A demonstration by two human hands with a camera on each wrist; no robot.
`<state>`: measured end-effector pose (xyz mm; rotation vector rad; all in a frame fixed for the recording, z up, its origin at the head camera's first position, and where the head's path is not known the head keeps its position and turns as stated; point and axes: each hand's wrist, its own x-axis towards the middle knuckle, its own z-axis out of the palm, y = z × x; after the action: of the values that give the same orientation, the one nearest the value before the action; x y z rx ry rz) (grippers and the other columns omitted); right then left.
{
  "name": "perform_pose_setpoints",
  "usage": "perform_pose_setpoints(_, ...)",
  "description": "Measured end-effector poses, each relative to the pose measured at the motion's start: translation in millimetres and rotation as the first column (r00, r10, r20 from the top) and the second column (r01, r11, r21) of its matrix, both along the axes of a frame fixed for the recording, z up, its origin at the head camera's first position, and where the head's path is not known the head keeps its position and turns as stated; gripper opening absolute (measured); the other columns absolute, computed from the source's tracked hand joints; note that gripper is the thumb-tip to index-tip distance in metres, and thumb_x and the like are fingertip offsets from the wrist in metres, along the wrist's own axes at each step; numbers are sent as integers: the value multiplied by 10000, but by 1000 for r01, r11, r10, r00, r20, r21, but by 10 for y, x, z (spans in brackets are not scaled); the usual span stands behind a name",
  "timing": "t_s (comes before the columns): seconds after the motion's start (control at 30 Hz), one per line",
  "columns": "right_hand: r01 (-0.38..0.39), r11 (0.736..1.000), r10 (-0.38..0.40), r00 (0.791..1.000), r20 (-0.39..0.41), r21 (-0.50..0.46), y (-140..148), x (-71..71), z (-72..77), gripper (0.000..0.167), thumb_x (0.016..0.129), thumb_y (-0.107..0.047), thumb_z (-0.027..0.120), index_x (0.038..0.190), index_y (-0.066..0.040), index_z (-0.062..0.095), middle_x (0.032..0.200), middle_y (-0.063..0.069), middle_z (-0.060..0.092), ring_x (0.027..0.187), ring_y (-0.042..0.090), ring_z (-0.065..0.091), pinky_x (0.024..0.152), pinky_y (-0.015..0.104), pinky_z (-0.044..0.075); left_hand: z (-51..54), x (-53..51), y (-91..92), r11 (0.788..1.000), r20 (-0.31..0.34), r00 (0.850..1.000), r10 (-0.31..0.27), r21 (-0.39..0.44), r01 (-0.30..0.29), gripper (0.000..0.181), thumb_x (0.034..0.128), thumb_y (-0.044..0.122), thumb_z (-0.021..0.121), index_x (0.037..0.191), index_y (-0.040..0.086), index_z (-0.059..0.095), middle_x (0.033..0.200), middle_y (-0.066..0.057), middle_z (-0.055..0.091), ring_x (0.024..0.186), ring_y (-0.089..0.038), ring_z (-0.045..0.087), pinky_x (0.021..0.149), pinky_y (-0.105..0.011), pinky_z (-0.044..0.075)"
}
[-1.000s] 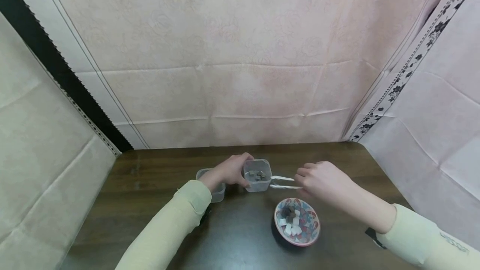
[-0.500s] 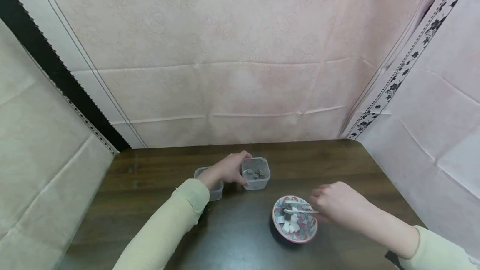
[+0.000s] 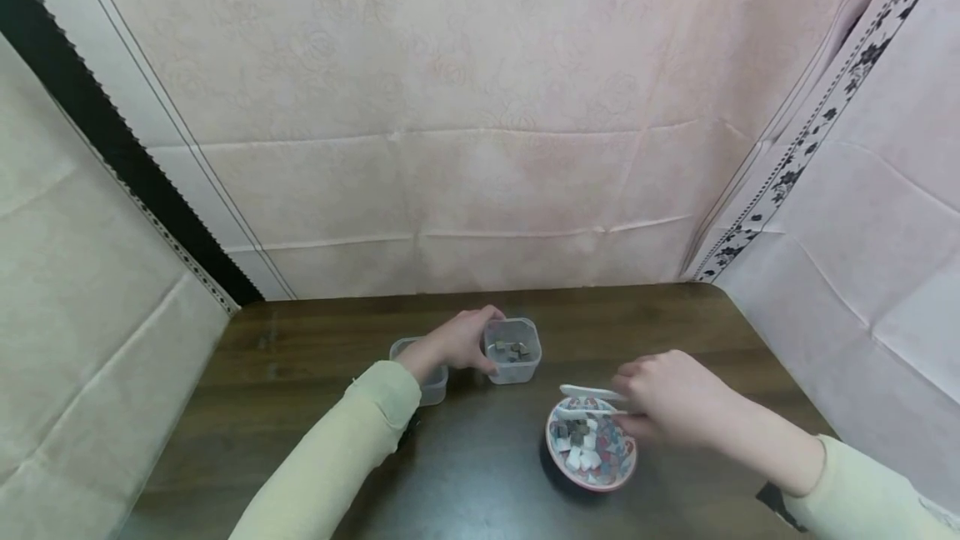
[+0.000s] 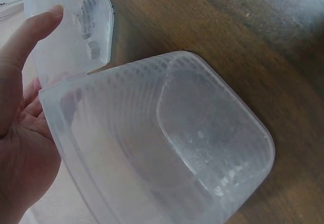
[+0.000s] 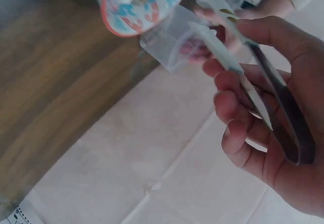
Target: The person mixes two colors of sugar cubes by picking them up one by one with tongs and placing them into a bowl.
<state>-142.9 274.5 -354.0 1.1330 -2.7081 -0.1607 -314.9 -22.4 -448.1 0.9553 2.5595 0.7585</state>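
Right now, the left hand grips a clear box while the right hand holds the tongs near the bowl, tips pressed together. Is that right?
Not quite: the tongs have their tips apart, as the right wrist view shows. The left hand does grip a clear box, and the right hand holds the tongs near the bowl.

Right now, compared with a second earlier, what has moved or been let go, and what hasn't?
The right hand has moved the tongs from the clear container's edge toward the person and slightly right, over the far side of the patterned bowl. It still holds them; whether anything was released can't be told. The left hand stays on that container; bowl and second container stay put.
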Motion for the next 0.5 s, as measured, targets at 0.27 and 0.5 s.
perform_pose_setpoints(0.27, 109, 992, -99, 984, 147, -63, -195, -402, 147, 287, 920, -366, 787, 726, -264, 602, 642, -178, 452, 558, 18, 378, 505, 262, 330, -20, 0, -14, 1000, 17, 1000, 19, 6, -19, 800, 812, 198, 963, 1478, 105, 530, 1460, -115, 632, 1343, -287, 594, 1129, -477, 505)
perform_pose_setpoints(0.5, 185, 983, -181, 951, 252, 9, -460, -830, 135, 349, 941, -375, 767, 665, -256, 589, 564, -137, 420, 519, 60, 352, 478, 277, 269, -10, 0, -12, 1000, -15, 1000, -2, -1, 2, 811, 816, 205, 960, 1487, 90, 520, 1465, -119, 632, 1363, -297, 576, 1142, -471, 489)
